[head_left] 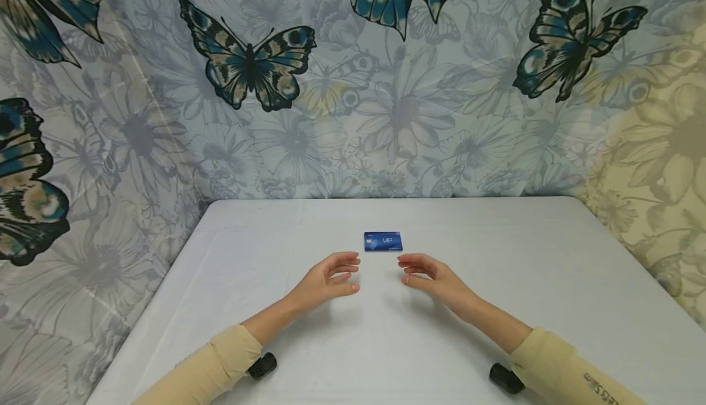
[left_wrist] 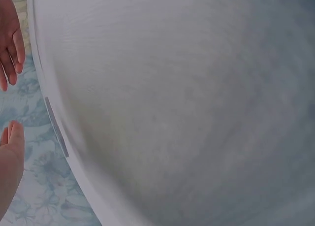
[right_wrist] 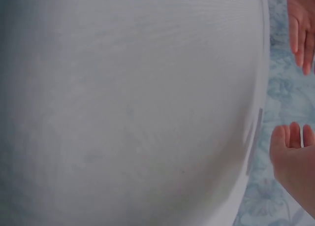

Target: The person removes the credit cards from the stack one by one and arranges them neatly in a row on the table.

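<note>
A blue card (head_left: 383,241) with "VIP" printed on it and a small chip at its left lies flat on the white table. Just in front of its left end, my left hand (head_left: 330,277) hovers above the surface, fingers loosely bent and apart from the card. My right hand (head_left: 430,277) mirrors it near the card's right end, also holding nothing. In the left wrist view the left hand (left_wrist: 11,162) shows at the left edge, and the card (left_wrist: 56,127) is a thin dark strip. The right wrist view has the right hand (right_wrist: 295,159) at its right edge.
The white table (head_left: 380,344) reaches back to a wall covering (head_left: 402,111) with flowers and butterflies. Black wrist devices (head_left: 262,366) sit under both cream sleeves (head_left: 206,365).
</note>
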Demonstrator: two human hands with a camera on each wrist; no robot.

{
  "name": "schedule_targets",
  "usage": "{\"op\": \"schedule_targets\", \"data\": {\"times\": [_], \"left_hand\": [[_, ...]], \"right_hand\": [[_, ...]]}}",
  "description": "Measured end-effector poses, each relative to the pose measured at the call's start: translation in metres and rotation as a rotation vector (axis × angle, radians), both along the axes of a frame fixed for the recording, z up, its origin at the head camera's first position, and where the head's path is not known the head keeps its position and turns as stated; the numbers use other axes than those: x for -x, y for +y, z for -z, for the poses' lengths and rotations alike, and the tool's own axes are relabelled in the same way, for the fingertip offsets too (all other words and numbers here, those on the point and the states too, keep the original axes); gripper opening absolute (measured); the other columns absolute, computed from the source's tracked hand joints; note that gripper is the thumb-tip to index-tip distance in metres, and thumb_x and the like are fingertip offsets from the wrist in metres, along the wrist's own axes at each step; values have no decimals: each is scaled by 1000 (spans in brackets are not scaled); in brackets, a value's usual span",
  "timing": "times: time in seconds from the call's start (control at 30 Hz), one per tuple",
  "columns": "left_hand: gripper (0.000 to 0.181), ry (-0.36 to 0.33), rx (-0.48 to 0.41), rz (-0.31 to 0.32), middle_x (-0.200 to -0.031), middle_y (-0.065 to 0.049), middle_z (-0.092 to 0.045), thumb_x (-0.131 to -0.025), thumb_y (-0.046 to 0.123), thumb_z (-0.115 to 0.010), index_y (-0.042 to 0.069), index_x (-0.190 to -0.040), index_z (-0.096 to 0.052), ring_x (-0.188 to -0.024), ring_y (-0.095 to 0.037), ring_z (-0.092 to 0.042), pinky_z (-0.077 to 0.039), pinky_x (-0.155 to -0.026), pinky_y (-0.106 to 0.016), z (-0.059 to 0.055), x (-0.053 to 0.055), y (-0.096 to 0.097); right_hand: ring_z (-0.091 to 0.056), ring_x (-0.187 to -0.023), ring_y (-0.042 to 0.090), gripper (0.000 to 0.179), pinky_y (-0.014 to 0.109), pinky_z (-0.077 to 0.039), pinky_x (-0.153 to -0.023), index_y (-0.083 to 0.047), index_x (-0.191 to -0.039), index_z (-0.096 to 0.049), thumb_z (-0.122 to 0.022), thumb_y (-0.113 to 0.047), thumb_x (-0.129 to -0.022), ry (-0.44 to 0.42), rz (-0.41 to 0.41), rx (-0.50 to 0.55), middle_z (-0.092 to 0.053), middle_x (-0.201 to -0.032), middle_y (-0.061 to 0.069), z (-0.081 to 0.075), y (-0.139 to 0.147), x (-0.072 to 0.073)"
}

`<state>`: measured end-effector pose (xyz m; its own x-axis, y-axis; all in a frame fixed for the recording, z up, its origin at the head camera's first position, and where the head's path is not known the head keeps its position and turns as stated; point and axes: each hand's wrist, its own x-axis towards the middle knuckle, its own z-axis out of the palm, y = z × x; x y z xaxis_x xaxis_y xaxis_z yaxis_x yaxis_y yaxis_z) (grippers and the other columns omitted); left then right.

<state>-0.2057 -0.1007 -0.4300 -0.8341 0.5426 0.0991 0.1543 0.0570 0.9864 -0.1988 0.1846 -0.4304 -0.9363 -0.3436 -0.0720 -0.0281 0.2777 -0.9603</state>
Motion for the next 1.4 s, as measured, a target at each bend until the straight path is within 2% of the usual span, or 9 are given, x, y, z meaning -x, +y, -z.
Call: {"op": "schedule_targets", "data": {"times": [0.23, 0.43, 0.87, 1.17, 1.4], "left_hand": [[62, -21, 56, 11, -140, -23, -46, -89, 11, -72, 0, -142, -42, -129, -33, -46, -35, -110, -40, 1, -1, 3], [63, -22, 123, -4, -139, -18, -49, -88, 12, -72, 1, -142, -43, -124, -26, -50, -37, -109, -40, 1, -1, 5], [59, -34, 180, 13, -136, -16, -52, -89, 11, -72, 0, -140, -46, -122, -26, -50, -39, -107, -37, 5, 5, 9], [58, 28, 245, -36, -135, -13, -55, -87, 16, -75, 2, -137, -50, -122, -24, -52, -41, -105, -38, 5, 20, 14], [58, 43, 294, -63, -132, -12, -57, -86, 15, -76, 3, -136, -51, -120, -22, -52, -42, -104, -36, 6, 34, 20]], "right_hand": [[-47, -124, 29, 50, 42, -42, -100, -3, -136, -51, -67, -20, -92, -31, -14, -9, -52, -138, 15, 0, -3, -1], [-48, -123, 29, 50, 43, -42, -100, -4, -135, -52, -69, -21, -91, -38, -27, -25, -53, -136, 13, -1, -4, -1], [-50, -119, 28, 49, 41, -44, -98, -5, -134, -53, -69, -20, -91, -28, -54, -66, -56, -131, 13, 4, -5, 4], [-52, -116, 30, 49, 36, -46, -95, -2, -134, -53, -69, -18, -91, 12, -55, -96, -57, -130, 14, 4, -3, 14], [-51, -117, 28, 50, 42, -45, -96, -3, -135, -52, -69, -21, -91, -3, -17, -117, -57, -131, 13, 6, -1, 26]]}}
